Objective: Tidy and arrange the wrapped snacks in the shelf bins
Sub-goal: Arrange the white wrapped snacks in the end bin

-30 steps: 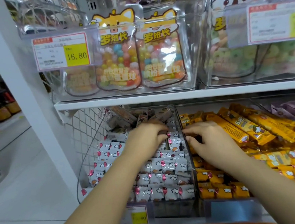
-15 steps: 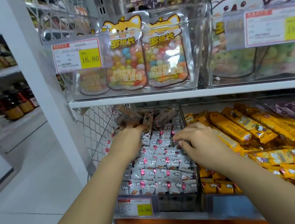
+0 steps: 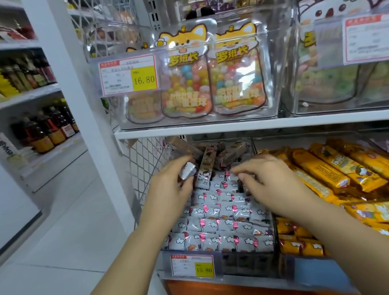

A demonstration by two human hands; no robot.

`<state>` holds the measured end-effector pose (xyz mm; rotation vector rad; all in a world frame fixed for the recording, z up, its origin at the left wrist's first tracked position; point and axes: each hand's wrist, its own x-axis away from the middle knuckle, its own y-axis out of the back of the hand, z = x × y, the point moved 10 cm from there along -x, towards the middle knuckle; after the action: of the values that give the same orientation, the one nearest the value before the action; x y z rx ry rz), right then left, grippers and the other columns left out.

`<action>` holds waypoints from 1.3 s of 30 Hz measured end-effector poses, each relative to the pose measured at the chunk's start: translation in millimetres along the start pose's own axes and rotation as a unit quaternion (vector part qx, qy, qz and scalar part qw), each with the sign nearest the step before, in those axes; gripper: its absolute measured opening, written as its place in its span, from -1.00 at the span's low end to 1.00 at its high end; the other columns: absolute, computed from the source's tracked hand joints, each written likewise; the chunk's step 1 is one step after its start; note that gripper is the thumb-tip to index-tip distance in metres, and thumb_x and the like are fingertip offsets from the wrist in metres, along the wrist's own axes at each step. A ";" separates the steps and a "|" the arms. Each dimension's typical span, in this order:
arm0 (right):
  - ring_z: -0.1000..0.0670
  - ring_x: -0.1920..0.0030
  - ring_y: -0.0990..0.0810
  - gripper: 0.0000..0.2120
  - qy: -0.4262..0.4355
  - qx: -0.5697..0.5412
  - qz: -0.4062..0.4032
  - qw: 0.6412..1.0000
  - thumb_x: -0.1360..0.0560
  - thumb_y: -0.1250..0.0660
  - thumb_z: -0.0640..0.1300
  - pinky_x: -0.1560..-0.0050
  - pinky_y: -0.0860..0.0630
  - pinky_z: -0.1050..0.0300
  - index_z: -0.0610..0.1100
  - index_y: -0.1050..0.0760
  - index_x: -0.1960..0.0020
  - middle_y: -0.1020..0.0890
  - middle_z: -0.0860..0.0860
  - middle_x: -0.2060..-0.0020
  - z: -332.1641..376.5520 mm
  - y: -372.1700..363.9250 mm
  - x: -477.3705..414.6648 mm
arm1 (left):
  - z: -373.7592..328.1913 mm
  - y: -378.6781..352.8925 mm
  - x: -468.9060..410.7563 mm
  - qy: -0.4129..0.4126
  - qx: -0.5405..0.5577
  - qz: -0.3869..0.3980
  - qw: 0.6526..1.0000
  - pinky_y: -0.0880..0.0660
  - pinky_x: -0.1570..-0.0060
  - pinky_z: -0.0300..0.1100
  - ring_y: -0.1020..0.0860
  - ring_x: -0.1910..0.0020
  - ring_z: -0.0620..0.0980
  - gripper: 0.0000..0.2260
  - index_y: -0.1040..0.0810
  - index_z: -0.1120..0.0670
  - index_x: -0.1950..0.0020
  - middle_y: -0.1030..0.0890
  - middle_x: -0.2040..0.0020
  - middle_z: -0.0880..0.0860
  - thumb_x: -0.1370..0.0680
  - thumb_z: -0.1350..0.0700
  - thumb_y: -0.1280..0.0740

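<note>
Gripping, left grip (image 3: 169, 192): pinches one small white wrapped snack (image 3: 187, 170), held above the left bin's back-left corner.
Right grip (image 3: 272, 183): fingers curled down onto the white packs near the back edge; holding one or not, cannot tell.
Left bin (image 3: 246, 262): white packs (image 3: 219, 225) in flat rows, too many to count; about four brown bars (image 3: 230, 154) piled at the back.
Right bin (image 3: 312, 271): yellow bars (image 3: 320, 171), at least four long ones on top.
Price tags (image 3: 128, 75): three.
</note>
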<state>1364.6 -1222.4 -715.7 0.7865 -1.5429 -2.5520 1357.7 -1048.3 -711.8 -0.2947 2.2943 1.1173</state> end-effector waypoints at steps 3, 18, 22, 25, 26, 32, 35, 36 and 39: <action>0.12 -0.30 -0.36 -0.67 0.013 -0.073 0.017 0.997 -0.59 -0.20 -0.09 -0.30 -0.25 0.25 0.10 -0.42 -0.34 -0.51 0.15 -0.26 13.5 -2.6 0.3 | -13.9 14.2 14.4 0.023 0.112 -0.023 0.993 -0.31 0.09 -0.64 -0.45 0.09 -0.52 -0.59 -0.44 -0.19 -0.24 -0.46 -0.10 -0.35 -0.51 0.23 -0.36; 0.08 0.06 -0.46 -0.66 0.065 -0.050 -0.064 0.995 -0.39 -0.37 -0.30 0.11 -0.46 0.12 0.06 -0.37 0.03 -0.42 0.18 0.05 21.4 21.6 17.1 | 0.2 -34.5 44.6 0.257 0.551 0.106 0.787 -0.58 0.07 -0.18 -0.60 -0.11 -0.05 -0.66 -0.52 -0.02 -0.20 -0.57 -0.20 -0.02 -0.43 0.10 -0.42; 0.02 -0.03 -0.45 -0.60 0.151 0.010 -0.107 0.983 -0.28 -0.42 -0.37 0.02 -0.47 0.10 -0.05 -0.42 -0.01 -0.48 0.04 -0.01 29.7 25.0 25.2 | -2.4 -55.9 54.8 0.288 0.481 0.177 0.809 -0.58 0.18 -0.28 -0.65 0.02 0.01 -0.67 -0.50 0.07 -0.25 -0.62 -0.11 0.10 -0.48 0.16 -0.36; 0.24 -0.14 -0.36 -0.44 0.107 -0.048 -0.038 0.992 -0.36 -0.48 -0.19 -0.14 -0.35 0.39 0.15 -0.30 -0.21 -0.39 0.18 -0.19 17.4 17.6 22.6 | 5.6 -48.6 49.9 0.277 0.481 0.123 0.823 -0.59 0.11 -0.21 -0.65 0.08 -0.01 -0.74 -0.56 0.05 -0.13 -0.64 -0.04 0.04 -0.47 0.26 -0.38; 0.29 -0.10 -0.40 -0.36 0.066 -0.110 0.002 0.992 -0.36 -0.49 -0.09 -0.10 -0.37 0.47 0.22 -0.22 -0.27 -0.36 0.23 -0.22 10.7 13.6 21.4 | 7.5 -46.0 47.3 0.264 0.464 0.116 0.838 -0.58 0.04 -0.14 -0.65 0.06 -0.01 -0.75 -0.58 0.02 -0.11 -0.66 -0.02 0.00 -0.47 0.26 -0.39; 0.19 0.09 -0.64 -0.75 -0.108 -0.422 -0.084 0.896 -0.44 -0.41 -0.16 0.20 -0.54 0.38 -0.06 -0.43 -0.07 -0.65 0.07 0.02 -22.7 22.0 16.7 | -12.9 -40.8 22.0 0.180 0.364 0.137 0.904 -0.54 0.23 -0.32 -0.61 0.15 -0.17 -0.71 -0.51 -0.01 -0.13 -0.65 -0.02 -0.03 -0.48 0.27 -0.39; 0.22 0.20 -0.57 -0.75 -0.123 -0.273 -0.185 0.936 -0.45 -0.42 -0.12 0.30 -0.46 0.44 0.03 -0.41 -0.05 -0.55 0.21 0.14 -30.8 39.5 19.1 | 5.7 -35.1 -3.4 0.177 0.253 0.083 0.948 -0.49 0.23 -0.44 -0.57 -0.01 -0.17 -0.70 -0.49 0.03 -0.24 -0.60 -0.09 -0.03 -0.52 0.23 -0.36; 0.17 0.22 -0.56 -0.74 -0.128 -0.230 -0.196 0.945 -0.45 -0.42 -0.10 0.34 -0.44 0.41 0.04 -0.41 -0.07 -0.52 0.21 0.19 -31.0 41.4 19.2 | 12.1 -34.3 -9.9 0.170 0.184 0.072 0.965 -0.45 0.22 -0.45 -0.56 0.03 -0.19 -0.72 -0.50 0.03 -0.24 -0.59 -0.06 -0.04 -0.53 0.20 -0.35; -0.02 0.22 -0.55 -0.71 -0.122 -0.150 -0.203 0.960 -0.46 -0.41 -0.09 0.32 -0.35 0.35 -0.05 -0.45 -0.15 -0.47 0.08 0.24 -28.5 39.7 14.6 | 9.3 -56.8 -19.4 0.120 0.018 0.131 0.984 -0.51 0.06 -0.26 -0.56 0.09 -0.16 -0.79 -0.59 -0.03 -0.17 -0.62 -0.07 -0.06 -0.56 0.14 -0.32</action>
<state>1356.5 -1269.8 -698.6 0.8460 -1.0825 -3.1850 1401.3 -1077.6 -742.4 -0.1197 2.6231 1.2222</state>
